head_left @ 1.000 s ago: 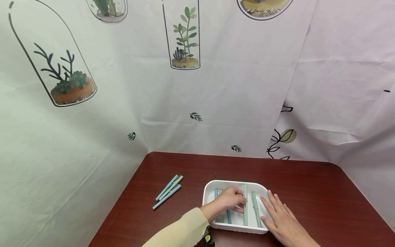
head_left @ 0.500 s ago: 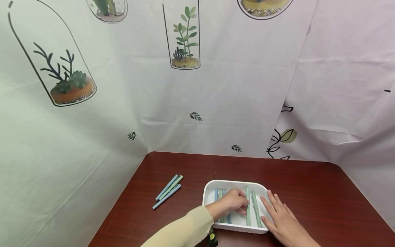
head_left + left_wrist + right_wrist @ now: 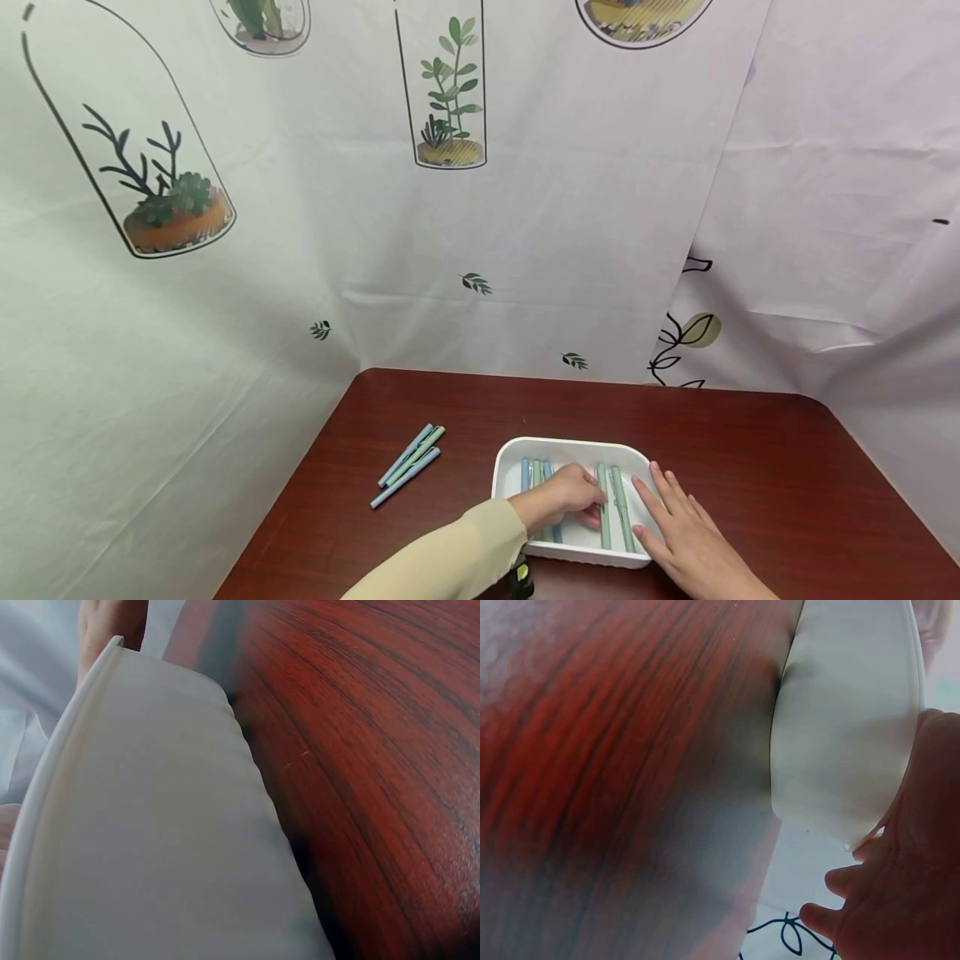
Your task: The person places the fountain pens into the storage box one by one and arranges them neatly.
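Note:
A white tray (image 3: 577, 556) holds blue and green pens lying lengthwise side by side. My left hand (image 3: 570, 490) reaches over the tray's front, its curled fingers at a green pen (image 3: 605, 529) right of the middle. A second green pen (image 3: 622, 517) lies to its right, slightly slanted. Under my left hand and wrist, a blue pen (image 3: 526, 475), a green pen (image 3: 537, 473) and another blue pen (image 3: 547, 471) are partly hidden. Spread and straight, the fingers of my right hand (image 3: 686, 529) rest at the tray's right rim. In the right wrist view, that hand (image 3: 907, 877) touches the tray wall (image 3: 847, 720).
Left of the tray, on the dark red wooden table (image 3: 465, 400), lie a blue pen (image 3: 405, 456), a green pen (image 3: 416, 457) and another blue pen (image 3: 406, 478), close together. A white printed cloth (image 3: 525, 250) hangs behind the table.
My left hand has shifted right with the green pen, which now sits lower in the tray, nearer the slanted green one. My right hand has stayed put.

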`<move>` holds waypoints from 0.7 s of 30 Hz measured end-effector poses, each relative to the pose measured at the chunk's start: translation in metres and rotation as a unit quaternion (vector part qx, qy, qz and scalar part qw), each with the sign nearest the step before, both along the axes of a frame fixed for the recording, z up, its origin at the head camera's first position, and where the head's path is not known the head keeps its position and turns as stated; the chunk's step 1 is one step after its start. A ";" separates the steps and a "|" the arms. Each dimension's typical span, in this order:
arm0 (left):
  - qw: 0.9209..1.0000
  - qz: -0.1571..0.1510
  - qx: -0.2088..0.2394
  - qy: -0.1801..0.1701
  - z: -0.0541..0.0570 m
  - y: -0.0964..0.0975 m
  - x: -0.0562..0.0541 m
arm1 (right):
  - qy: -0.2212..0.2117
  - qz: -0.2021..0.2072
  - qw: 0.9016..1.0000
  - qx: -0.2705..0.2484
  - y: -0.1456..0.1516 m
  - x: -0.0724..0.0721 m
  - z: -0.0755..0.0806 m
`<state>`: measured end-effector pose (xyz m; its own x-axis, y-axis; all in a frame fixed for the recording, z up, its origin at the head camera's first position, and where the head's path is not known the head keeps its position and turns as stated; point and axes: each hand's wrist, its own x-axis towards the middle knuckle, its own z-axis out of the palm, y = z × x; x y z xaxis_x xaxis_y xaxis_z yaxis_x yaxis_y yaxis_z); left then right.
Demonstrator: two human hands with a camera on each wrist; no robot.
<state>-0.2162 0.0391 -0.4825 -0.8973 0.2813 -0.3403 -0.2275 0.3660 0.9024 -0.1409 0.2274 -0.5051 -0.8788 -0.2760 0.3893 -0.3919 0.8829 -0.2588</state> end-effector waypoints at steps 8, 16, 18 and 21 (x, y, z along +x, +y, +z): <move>1.000 -0.002 -0.023 -0.001 0.004 0.003 0.002 | -0.018 -0.004 1.000 -0.001 -0.001 -0.001 0.002; 0.998 -0.013 -0.056 0.011 0.003 0.005 0.002 | -0.019 -0.007 1.000 0.004 0.000 0.000 0.000; 0.998 -0.014 -0.057 0.015 0.002 0.005 0.002 | -0.023 -0.008 1.000 0.003 0.000 0.000 0.000; 0.999 -0.010 -0.050 0.018 0.002 0.005 0.002 | -0.040 -0.010 0.999 0.000 0.000 -0.001 0.001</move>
